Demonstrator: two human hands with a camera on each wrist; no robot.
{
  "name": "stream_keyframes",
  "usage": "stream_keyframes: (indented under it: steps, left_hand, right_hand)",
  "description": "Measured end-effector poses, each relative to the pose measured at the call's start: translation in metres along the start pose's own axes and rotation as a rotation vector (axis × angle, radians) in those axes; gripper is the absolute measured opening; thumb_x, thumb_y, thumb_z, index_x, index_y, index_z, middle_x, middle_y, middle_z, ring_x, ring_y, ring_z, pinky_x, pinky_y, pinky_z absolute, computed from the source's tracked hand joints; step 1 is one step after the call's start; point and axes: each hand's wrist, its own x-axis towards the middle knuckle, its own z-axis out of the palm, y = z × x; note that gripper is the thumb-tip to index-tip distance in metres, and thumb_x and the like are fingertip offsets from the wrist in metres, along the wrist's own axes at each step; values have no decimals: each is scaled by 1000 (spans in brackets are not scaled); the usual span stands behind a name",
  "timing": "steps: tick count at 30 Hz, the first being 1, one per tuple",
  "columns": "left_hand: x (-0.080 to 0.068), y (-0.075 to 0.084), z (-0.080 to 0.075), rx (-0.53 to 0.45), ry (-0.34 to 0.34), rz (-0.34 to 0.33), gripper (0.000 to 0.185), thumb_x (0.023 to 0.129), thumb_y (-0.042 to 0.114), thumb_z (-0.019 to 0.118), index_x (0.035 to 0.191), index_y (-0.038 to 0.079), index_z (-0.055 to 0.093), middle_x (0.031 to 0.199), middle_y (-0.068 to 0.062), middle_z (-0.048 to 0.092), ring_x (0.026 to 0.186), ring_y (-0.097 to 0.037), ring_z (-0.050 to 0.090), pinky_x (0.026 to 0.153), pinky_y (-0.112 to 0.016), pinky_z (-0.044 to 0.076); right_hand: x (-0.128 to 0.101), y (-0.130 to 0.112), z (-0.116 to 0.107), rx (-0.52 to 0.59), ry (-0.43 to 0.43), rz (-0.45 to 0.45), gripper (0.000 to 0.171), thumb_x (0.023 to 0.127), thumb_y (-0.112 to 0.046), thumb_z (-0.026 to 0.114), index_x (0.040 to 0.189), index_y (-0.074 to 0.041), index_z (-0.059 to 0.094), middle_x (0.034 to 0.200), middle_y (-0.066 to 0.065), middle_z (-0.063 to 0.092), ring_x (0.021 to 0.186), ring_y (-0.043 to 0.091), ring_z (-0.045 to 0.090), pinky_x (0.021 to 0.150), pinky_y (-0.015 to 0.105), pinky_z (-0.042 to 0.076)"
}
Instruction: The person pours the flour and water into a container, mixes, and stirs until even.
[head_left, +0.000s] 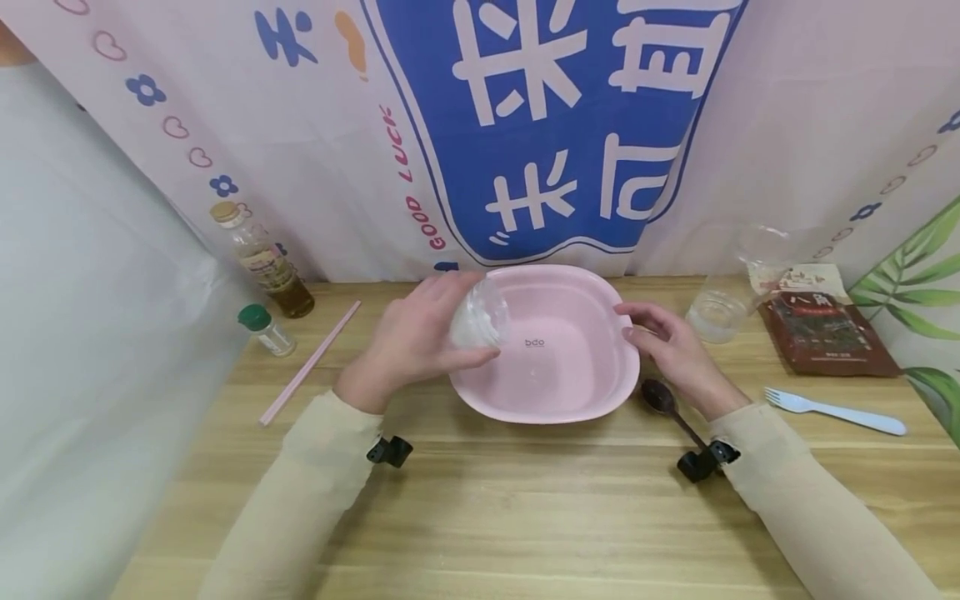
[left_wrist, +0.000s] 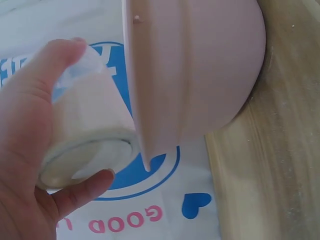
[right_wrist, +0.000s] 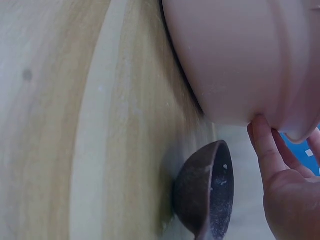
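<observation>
My left hand grips a clear plastic cup with white contents, tilted over the left side of a pink basin. In the left wrist view, the base of the cup faces the camera, beside the basin's outer wall. At the basin's right edge, my right hand holds the rim. The right wrist view has its fingers against the wall just below the rim. A dark ladle-like spoon lies under my right hand, its bowl dusted with white specks.
On the left stand an oil bottle and a green-capped shaker, with pink chopsticks nearby. A transparent cup, a brown-red packet and a light blue fork are on the right. A printed curtain hangs behind.
</observation>
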Motion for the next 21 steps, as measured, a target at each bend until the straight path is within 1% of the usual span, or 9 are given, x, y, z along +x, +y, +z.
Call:
stream_keyframes:
  steps: [4,8,11,14,21]
  left_hand:
    - [2,5,1,120,-5,63,97,82,66,85,159,19,48,153,-8,60,134,-33,60,89,-55,65]
    - [5,10,2,186,-4,121,95,83,64,85,158,16,50,151,-9,62,130,-32,61,88,-50,66]
    - [7,13,3,208,-17,140,95,84,63,85,158,15,50,150,-9,62,128,-31,61,92,-48,65]
    - [8,14,4,228,-27,146,94,84,62,86,158,16,50,152,-8,61,128,-31,60,96,-48,64]
    - [12,19,4,255,-38,176,95,84,59,89,159,17,50,152,-6,59,126,-30,60,100,-48,62]
  right_hand:
    - [0,3,0,4,12,-3,45,112,-18,58,150,5,53,151,20,54,117,0,63,95,15,58]
    - [-1,5,0,8,17,-13,45,112,-18,58,149,6,53,150,19,54,117,0,64,95,15,59]
    - [-2,4,0,0,14,-9,45,112,-18,58,150,6,53,152,21,53,119,0,63,96,15,58]
    - [-2,3,-1,-10,10,0,46,112,-20,58,151,4,53,155,23,52,120,1,62,97,14,58]
    - [-2,-1,-1,-25,8,5,46,112,-20,58,152,3,53,157,24,51,119,1,62,97,13,57]
